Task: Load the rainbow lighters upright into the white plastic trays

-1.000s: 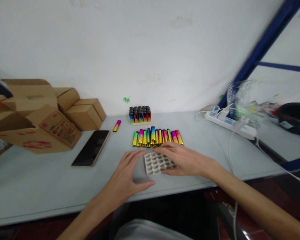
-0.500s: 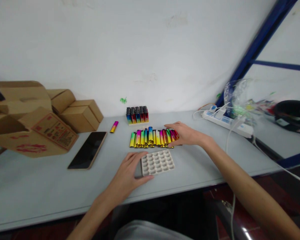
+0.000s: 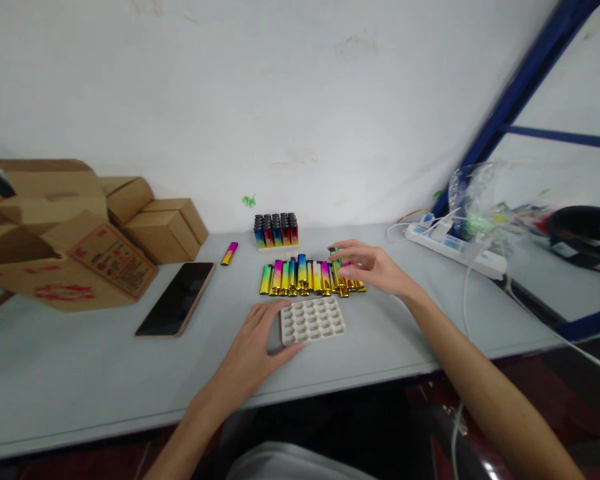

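Note:
A white plastic tray (image 3: 313, 320) with rows of empty pockets lies on the grey table. My left hand (image 3: 253, 350) rests flat against its left edge, fingers spread. Behind the tray lies a row of rainbow-coloured lighters (image 3: 300, 275). My right hand (image 3: 367, 267) hovers over the right end of that row, its fingers pinched on one lighter (image 3: 336, 265) raised out of the row. Further back a second tray full of upright lighters (image 3: 276, 230) stands near the wall. A single pink-yellow lighter (image 3: 229, 253) lies apart to the left.
A black phone (image 3: 177, 298) lies left of the tray. Cardboard boxes (image 3: 80, 233) are piled at the left. A white power strip (image 3: 455, 250) with cables, a crumpled plastic bag (image 3: 480, 197) and a blue metal frame (image 3: 510, 93) are on the right.
My right hand went from the tray to the right end of the lighter row and has now lifted one lighter. My left hand stayed at the tray's left edge.

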Action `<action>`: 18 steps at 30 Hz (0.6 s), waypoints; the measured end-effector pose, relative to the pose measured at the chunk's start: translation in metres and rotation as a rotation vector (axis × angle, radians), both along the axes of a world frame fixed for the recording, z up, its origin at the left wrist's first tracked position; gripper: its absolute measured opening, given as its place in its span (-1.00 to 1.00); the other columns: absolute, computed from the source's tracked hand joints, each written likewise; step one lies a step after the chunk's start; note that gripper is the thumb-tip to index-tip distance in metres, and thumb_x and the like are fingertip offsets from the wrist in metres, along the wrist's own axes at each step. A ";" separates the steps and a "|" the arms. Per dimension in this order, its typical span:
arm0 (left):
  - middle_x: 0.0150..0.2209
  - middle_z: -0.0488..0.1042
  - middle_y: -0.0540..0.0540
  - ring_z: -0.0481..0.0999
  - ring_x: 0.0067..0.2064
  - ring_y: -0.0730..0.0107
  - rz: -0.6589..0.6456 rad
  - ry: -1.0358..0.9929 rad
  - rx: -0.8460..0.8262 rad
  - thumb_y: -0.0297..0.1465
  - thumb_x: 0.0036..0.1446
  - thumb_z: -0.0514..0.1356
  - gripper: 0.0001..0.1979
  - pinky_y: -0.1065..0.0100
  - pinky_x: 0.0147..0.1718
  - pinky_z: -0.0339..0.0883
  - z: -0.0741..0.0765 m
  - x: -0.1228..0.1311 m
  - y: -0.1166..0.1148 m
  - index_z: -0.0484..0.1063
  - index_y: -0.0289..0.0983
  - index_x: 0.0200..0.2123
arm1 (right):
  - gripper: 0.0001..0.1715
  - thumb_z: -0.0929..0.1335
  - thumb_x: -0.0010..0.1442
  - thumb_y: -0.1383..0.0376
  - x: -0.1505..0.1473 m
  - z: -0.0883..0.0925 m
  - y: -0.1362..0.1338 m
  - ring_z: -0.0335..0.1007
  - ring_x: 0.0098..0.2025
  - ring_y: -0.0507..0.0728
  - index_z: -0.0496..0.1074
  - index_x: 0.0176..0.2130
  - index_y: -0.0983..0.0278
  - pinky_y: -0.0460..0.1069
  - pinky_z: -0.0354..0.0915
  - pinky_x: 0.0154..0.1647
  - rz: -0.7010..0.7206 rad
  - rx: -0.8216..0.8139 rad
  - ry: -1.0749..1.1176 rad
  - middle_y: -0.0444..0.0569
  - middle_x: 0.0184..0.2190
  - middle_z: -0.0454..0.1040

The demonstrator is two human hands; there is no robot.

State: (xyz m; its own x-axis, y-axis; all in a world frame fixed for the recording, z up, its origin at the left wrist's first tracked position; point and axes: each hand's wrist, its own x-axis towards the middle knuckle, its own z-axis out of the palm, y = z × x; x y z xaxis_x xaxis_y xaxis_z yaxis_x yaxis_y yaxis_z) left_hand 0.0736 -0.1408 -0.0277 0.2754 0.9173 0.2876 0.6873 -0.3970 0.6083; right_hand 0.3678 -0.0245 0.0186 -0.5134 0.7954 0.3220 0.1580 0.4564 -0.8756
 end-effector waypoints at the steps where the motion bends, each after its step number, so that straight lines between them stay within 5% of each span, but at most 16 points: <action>1: 0.17 0.49 -0.14 0.43 0.24 0.00 0.002 0.008 0.002 -0.24 0.15 0.38 -0.43 -0.05 0.26 0.34 0.000 0.000 0.000 0.33 -0.06 0.21 | -0.65 0.50 0.21 0.06 -0.003 0.000 -0.002 0.47 0.15 0.22 0.64 -0.06 0.17 0.17 0.46 0.14 -0.019 -0.025 0.032 0.09 0.20 0.44; 3: 0.17 0.49 -0.14 0.43 0.24 0.01 0.003 0.019 0.010 -0.24 0.16 0.38 -0.43 -0.05 0.26 0.34 0.000 0.000 -0.001 0.33 -0.06 0.21 | -0.64 0.51 0.21 0.10 -0.008 0.000 -0.008 0.49 0.10 0.20 0.60 -0.01 0.15 0.17 0.45 0.13 -0.065 -0.074 0.086 0.08 0.17 0.49; 7: 0.15 0.50 -0.14 0.44 0.22 0.01 -0.006 0.020 0.019 -0.24 0.16 0.37 -0.46 -0.04 0.25 0.34 0.000 0.000 0.000 0.34 -0.08 0.19 | -0.24 0.59 0.07 0.16 -0.014 0.003 -0.029 0.53 0.02 0.18 0.43 0.22 0.07 0.15 0.48 0.08 -0.082 -0.234 0.147 0.05 0.22 0.49; 12: 0.15 0.50 -0.13 0.43 0.23 0.02 -0.019 0.026 0.028 -0.23 0.17 0.37 -0.48 -0.03 0.25 0.34 -0.001 0.000 0.001 0.35 -0.09 0.17 | -0.64 0.50 0.24 0.08 -0.016 0.014 -0.050 0.55 0.01 0.20 0.56 -0.06 0.23 0.12 0.42 0.10 0.017 -0.275 0.096 0.03 -0.05 0.63; 18: 0.14 0.52 -0.14 0.44 0.22 0.02 -0.041 0.057 0.063 -0.20 0.18 0.37 -0.51 -0.03 0.25 0.35 -0.002 -0.001 0.002 0.39 -0.11 0.14 | -0.65 0.31 0.43 -0.02 -0.024 0.024 -0.055 0.41 -0.41 0.06 0.32 0.03 0.15 -0.03 0.36 -0.33 0.044 -0.226 0.135 -0.18 -0.42 0.45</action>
